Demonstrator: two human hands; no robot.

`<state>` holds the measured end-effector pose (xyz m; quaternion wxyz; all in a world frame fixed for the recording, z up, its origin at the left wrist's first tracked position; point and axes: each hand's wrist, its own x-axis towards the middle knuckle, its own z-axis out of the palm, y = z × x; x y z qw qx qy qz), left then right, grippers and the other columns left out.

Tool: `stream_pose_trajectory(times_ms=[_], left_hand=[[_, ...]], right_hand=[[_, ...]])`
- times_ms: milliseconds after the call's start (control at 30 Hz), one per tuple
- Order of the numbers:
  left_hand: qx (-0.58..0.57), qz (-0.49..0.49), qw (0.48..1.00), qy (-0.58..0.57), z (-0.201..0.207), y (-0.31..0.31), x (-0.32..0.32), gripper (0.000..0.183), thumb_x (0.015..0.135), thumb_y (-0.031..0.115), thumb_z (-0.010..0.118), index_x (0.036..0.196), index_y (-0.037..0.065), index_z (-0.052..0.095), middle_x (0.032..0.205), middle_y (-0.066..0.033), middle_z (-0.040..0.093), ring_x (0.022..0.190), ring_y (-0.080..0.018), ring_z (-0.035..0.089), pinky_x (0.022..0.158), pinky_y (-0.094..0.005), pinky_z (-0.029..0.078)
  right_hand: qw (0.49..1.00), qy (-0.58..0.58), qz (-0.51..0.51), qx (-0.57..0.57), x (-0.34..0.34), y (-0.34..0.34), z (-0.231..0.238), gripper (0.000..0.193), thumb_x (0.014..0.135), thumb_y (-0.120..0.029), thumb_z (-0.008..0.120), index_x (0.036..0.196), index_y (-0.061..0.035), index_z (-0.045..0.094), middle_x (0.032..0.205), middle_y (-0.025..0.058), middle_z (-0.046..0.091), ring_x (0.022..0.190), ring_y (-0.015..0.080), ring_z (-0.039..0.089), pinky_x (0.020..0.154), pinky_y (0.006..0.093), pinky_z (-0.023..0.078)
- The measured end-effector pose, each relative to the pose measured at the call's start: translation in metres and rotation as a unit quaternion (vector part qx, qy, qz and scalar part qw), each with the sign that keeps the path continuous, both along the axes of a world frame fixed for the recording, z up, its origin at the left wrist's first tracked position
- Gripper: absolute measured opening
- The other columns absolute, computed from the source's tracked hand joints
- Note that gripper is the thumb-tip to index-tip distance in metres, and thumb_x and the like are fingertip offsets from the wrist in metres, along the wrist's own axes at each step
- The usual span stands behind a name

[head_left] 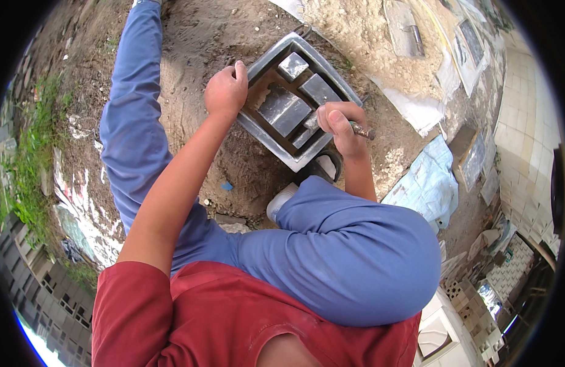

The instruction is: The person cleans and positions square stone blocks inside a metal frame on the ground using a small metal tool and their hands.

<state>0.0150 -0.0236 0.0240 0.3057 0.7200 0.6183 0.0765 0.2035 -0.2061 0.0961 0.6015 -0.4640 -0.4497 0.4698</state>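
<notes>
A grey metal box mould sits tilted on the soil in front of me. Several smooth metal blocks stand inside it, among them a large rectangular block and a small square block; brown material shows between them. My left hand is closed at the mould's left side, where what its fingers wrap is mostly hidden, seemingly a handle. In my right hand, closed at the right side of the mould, is a small trowel. Its worn handle sticks out to the right, and its blade reaches over the blocks.
A wire loop stands at the mould's far corner. Pale sand is heaped beyond it. To the right lie a light blue sheet and white sacking. Stacked blocks line the right, with green plants far left.
</notes>
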Motion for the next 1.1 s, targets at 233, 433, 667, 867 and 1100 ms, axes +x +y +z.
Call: stream_pose_trajectory(times_ms=[233,433,667,867,1100], left_hand=[[0.005,-0.01,1.0,0.007,0.001,0.0,0.003,0.06,0.103,0.053,0.039,0.097,0.004,0.074,0.096,-0.0275,0.07,0.095,-0.0482,0.066,0.086,-0.0551,0.051],[0.0,-0.004,1.0,0.002,-0.002,0.0,-0.002,0.061,0.104,0.052,0.038,0.098,0.003,0.074,0.097,-0.0282,0.07,0.095,-0.0484,0.066,0.086,-0.0552,0.051],[0.021,0.001,1.0,0.003,-0.008,0.003,-0.002,0.06,0.103,0.051,0.039,0.088,0.003,0.073,0.091,-0.0258,0.071,0.09,-0.0459,0.068,0.083,-0.0547,0.052],[-0.002,-0.008,1.0,-0.013,-0.002,0.002,0.003,0.061,0.104,0.052,0.037,0.096,0.002,0.072,0.097,-0.0289,0.069,0.097,-0.05,0.065,0.087,-0.056,0.049],[0.012,-0.001,1.0,-0.011,0.002,0.003,-0.002,0.058,0.103,0.05,0.041,0.091,0.004,0.074,0.093,-0.0253,0.071,0.09,-0.0454,0.068,0.083,-0.0547,0.052]], right_hand=[[0.996,-0.057,-0.072,0.019,-0.004,0.0,-0.006,0.04,0.103,-0.018,0.058,0.069,0.0011,0.047,0.062,-0.0015,0.041,0.056,0.0092,0.034,0.052,0.0297,0.026],[0.995,0.049,-0.063,0.059,-0.01,0.008,0.028,0.045,0.107,-0.016,0.052,0.065,-0.0034,0.041,0.06,-0.0023,0.038,0.053,0.0071,0.032,0.05,0.029,0.023],[0.995,0.011,-0.094,-0.028,-0.016,0.012,-0.005,0.044,0.105,-0.013,0.051,0.064,-0.0047,0.04,0.06,-0.0031,0.038,0.056,0.0058,0.032,0.051,0.0286,0.024],[0.995,0.036,-0.093,0.031,-0.013,0.001,0.023,0.042,0.104,-0.012,0.05,0.064,-0.004,0.042,0.061,-0.0029,0.04,0.057,0.0051,0.033,0.051,0.0283,0.026],[0.996,-0.006,-0.081,-0.021,-0.016,0.002,0.022,0.043,0.107,-0.02,0.053,0.069,-0.0033,0.045,0.063,-0.0051,0.04,0.058,0.0041,0.033,0.051,0.0274,0.025]])
